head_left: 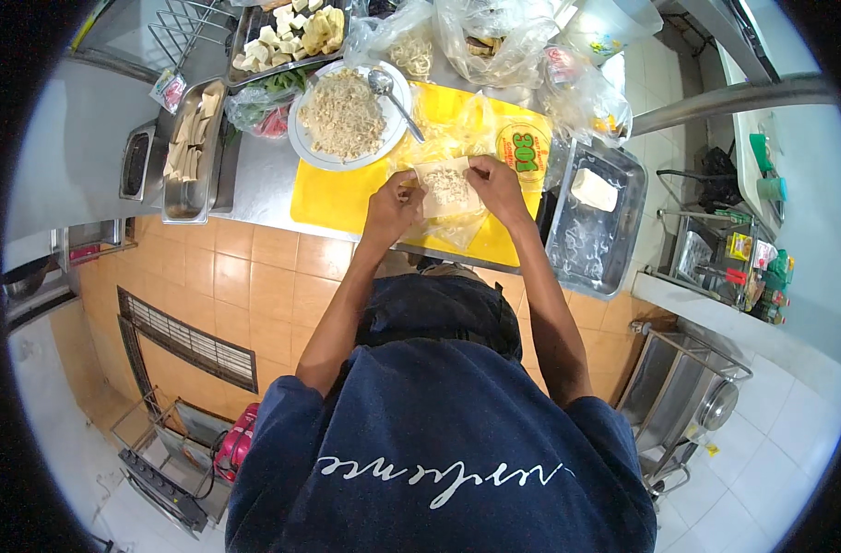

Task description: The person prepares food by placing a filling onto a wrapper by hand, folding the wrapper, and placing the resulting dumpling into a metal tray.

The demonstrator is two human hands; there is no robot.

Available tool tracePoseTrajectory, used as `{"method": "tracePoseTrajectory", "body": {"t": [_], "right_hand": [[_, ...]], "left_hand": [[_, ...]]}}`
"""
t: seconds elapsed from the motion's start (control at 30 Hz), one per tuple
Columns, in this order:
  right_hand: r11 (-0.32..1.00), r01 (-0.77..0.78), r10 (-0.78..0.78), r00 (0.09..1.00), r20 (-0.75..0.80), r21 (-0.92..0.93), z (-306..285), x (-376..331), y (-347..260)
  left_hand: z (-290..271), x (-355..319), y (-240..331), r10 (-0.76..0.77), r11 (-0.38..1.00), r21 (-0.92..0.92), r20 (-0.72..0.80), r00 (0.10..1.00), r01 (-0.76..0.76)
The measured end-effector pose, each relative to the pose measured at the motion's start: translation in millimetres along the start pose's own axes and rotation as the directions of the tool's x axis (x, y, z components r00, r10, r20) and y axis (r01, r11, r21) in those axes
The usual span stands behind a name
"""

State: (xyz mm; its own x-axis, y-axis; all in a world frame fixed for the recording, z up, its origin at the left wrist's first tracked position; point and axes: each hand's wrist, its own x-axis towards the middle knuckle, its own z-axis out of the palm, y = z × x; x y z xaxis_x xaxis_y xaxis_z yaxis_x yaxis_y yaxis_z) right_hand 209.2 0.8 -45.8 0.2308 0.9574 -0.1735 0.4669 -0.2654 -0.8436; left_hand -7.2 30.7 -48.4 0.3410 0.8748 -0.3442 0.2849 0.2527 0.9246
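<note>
A square, pale wrapper sheet (453,165) with crumbly light filling (448,188) spread over its middle lies between my hands. My left hand (392,208) pinches its left edge, fingers curled. At its upper right corner, my right hand (500,192) grips the sheet between thumb and fingers. Clear plastic (465,230) spreads under the sheet on a yellow cutting board (324,203). Just beyond my left hand, a white plate (301,143) bears a heap of similar filling (343,114). A metal spoon (404,109) rests on the plate, its handle over the right rim.
Right of the board, a metal tray (582,241) holds a pale block (594,190). A long steel pan (183,205) with folded pale pieces (195,136) stands left. A dark tray (239,76) of cut pale chunks and several plastic bags (494,37) crowd the back.
</note>
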Motion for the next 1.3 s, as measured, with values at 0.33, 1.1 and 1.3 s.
{"method": "tracePoseTrajectory", "body": {"t": [0.33,1.1,1.3], "right_hand": [[0.996,0.052,-0.051,0.999,-0.018,0.076,5,-4,-3],[0.978,0.196,-0.202,0.977,-0.075,-0.078,-13,-37,-10],[0.855,0.329,-0.335,0.94,0.058,-0.401,-5,-58,-8]], "left_hand": [[8,5,-26,0.163,0.987,-0.002,0.004,0.987,-0.163],[14,-13,-5,-0.021,0.994,-0.104,0.046,0.999,0.026],[15,-16,-4,0.007,0.995,-0.097,0.045,0.999,-0.003]]}}
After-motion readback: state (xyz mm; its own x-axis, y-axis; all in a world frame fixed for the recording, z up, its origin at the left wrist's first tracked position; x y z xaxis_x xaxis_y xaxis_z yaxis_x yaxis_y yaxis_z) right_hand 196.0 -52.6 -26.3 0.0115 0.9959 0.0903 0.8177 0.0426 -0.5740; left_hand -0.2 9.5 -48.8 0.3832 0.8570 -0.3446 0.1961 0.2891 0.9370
